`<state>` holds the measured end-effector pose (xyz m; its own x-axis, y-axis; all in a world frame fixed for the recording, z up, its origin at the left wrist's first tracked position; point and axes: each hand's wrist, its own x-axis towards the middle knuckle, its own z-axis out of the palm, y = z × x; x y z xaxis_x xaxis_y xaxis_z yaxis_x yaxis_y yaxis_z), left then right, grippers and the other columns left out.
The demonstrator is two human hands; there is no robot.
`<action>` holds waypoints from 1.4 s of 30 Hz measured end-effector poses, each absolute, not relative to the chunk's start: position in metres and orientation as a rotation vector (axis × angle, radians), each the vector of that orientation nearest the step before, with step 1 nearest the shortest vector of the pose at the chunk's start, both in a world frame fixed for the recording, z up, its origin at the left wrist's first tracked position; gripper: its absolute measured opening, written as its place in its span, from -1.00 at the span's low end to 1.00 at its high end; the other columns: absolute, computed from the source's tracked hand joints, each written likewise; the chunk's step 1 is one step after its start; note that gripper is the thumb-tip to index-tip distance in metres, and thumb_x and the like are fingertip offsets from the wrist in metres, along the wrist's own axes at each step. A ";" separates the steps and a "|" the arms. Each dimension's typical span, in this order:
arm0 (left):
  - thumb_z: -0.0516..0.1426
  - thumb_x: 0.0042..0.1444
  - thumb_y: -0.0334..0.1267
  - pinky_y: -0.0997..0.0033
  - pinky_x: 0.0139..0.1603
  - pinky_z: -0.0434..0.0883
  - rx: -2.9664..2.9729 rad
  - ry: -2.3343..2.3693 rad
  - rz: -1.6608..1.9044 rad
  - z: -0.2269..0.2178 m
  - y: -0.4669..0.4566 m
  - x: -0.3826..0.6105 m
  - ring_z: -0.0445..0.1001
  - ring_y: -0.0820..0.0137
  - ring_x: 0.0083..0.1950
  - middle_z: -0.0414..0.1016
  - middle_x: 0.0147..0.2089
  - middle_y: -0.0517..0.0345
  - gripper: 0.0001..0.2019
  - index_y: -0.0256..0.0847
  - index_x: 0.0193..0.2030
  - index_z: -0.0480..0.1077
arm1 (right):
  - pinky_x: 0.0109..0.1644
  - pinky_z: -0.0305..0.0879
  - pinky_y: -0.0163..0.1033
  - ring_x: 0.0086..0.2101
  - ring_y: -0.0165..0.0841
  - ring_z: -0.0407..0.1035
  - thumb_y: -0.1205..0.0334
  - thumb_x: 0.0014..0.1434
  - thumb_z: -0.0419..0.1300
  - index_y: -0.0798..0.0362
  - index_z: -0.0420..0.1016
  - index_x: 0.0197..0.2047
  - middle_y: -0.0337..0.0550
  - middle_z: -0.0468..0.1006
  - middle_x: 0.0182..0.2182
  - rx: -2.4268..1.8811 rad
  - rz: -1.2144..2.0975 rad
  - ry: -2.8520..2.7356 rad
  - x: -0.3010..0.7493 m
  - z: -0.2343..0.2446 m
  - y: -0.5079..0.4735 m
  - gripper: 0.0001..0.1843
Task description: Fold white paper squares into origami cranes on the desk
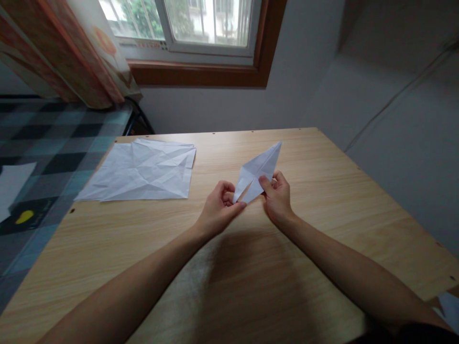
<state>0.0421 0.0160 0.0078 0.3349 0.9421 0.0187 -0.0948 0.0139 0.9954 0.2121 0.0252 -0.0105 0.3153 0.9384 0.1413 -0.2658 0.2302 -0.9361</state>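
A folded piece of white paper (258, 166), kite-shaped with a slit between two points at its lower end, is held up over the wooden table. My left hand (223, 203) pinches one lower point between thumb and fingers. On the right side, my right hand (278, 193) grips the paper's edge, thumb on the front face and fingers behind it. The upper tip points away from me to the right. Part of the back of the paper is hidden.
Several creased white sheets (154, 172) lie stacked at the table's back left. The wooden table (322, 191) ends at a grey wall (405, 157). Left of it is a checked cloth surface (71, 160) with a white sheet (16, 184). A window (211, 24) is beyond.
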 end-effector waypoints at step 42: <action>0.22 -0.10 -0.33 0.50 -0.44 0.29 1.067 0.930 1.191 -0.002 0.031 0.037 0.37 0.48 -0.48 0.44 -0.48 0.25 -0.88 -0.22 -0.35 0.48 | -0.19 0.37 -0.22 -0.21 -0.29 0.44 0.35 -0.13 0.21 0.02 0.58 -0.55 -0.17 0.59 -0.22 -0.937 1.202 -1.004 0.213 -0.012 0.023 -0.89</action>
